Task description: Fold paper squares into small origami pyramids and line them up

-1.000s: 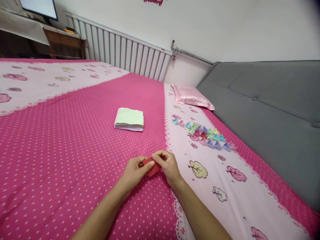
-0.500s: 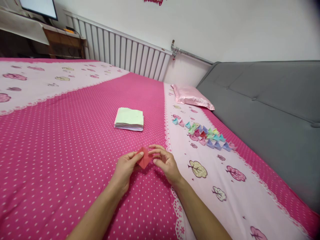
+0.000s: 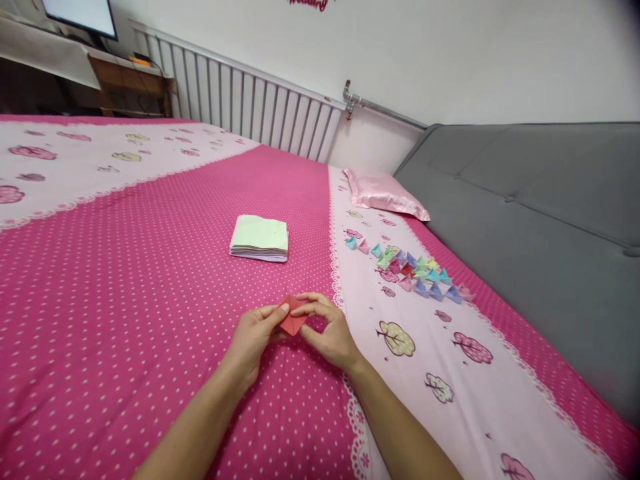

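A small red folded paper [image 3: 293,324], diamond-shaped with a crease down its middle, is held above the pink dotted bedspread. My left hand [image 3: 255,337] pinches its left side, thumb on top and fingers underneath. From the right, my right hand [image 3: 330,333] closes on the paper too, its fingertips on the upper face and its thumb at the lower right edge. The underside of the paper is hidden. Beyond my hands lies a stack of square paper sheets [image 3: 260,235], with a pale green one uppermost.
Several small folded paper boats [image 3: 407,268] in many colours stand in rows on the right of the bed. Behind them is a pink satin pillow [image 3: 385,193]. A grey padded headboard [image 3: 525,193] borders the right side, and a white radiator [image 3: 240,93] lines the back wall.
My right hand has moved left onto the red paper, its fingers now touching it where they were spread beside it. My left hand keeps its pinch.
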A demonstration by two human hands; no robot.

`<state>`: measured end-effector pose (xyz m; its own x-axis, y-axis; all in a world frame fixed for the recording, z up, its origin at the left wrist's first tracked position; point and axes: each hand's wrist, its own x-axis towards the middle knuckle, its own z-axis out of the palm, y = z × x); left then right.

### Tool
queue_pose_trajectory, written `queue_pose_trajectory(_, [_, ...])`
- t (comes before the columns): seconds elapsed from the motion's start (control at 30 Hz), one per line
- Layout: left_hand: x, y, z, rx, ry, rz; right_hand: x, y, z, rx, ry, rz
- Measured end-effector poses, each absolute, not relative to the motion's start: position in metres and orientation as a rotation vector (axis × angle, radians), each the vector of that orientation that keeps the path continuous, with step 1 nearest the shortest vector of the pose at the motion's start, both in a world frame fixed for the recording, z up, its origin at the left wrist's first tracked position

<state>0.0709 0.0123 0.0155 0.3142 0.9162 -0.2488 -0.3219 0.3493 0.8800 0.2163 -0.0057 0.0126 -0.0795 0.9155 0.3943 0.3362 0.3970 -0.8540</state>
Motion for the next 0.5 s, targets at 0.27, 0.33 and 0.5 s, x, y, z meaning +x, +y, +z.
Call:
queue_pose_trajectory(0.27, [0.0716, 0.0128, 0.0160, 0.830, 0.899, 0.914, 0.2169, -0.0035, 0.0104, -1.137, -1.520, 0.740])
queue_pose_trajectory(0.33, [0.0718, 0.0128, 0.0154, 0.857, 0.879, 0.901, 0.2168, -0.0034, 0.0094, -1.142, -1.502, 0.737])
queue_pose_trajectory(0.5, [0.0712, 0.0108, 0.0167, 0.911, 0.856, 0.890, 0.2157, -0.0042, 0.0078, -1.134, -1.491, 0.699])
